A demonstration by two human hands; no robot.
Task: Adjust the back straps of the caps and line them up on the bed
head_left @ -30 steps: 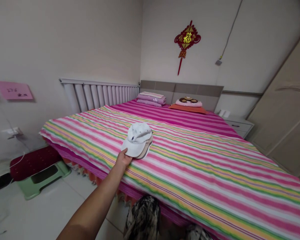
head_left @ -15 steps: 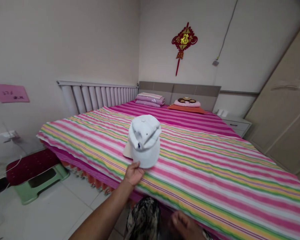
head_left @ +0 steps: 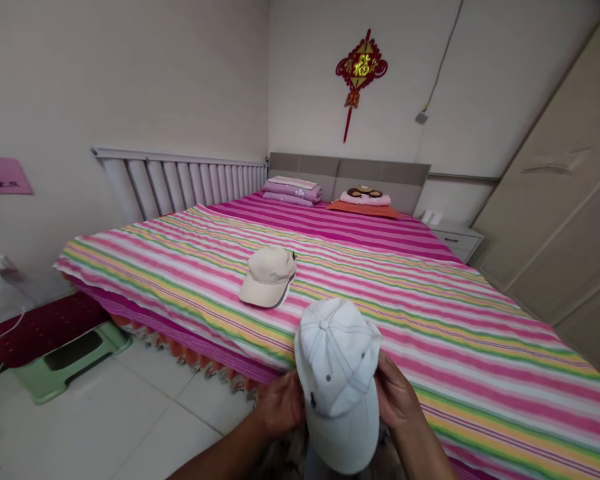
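Observation:
A white baseball cap (head_left: 337,373) is held up close to me, its brim pointing down toward my body. My left hand (head_left: 281,403) grips its left side, and my right hand (head_left: 393,390) grips the right side. Some fingers of both hands are hidden behind the cap. Farther off, a beige baseball cap (head_left: 269,275) lies on the striped bed sheet (head_left: 180,280), brim toward the near left, a small logo on its front. Neither hand touches that one.
Folded lilac bedding (head_left: 293,191) and a pink pillow on an orange cloth (head_left: 365,210) lie by the headboard (head_left: 385,175). A green stool with a red top (head_left: 50,333) stands at left. A white nightstand (head_left: 455,239) is at the back right.
The white cap has come off the bed area toward me and to the right. My right hand has risen and taken hold of it too. The beige cap is now uncovered.

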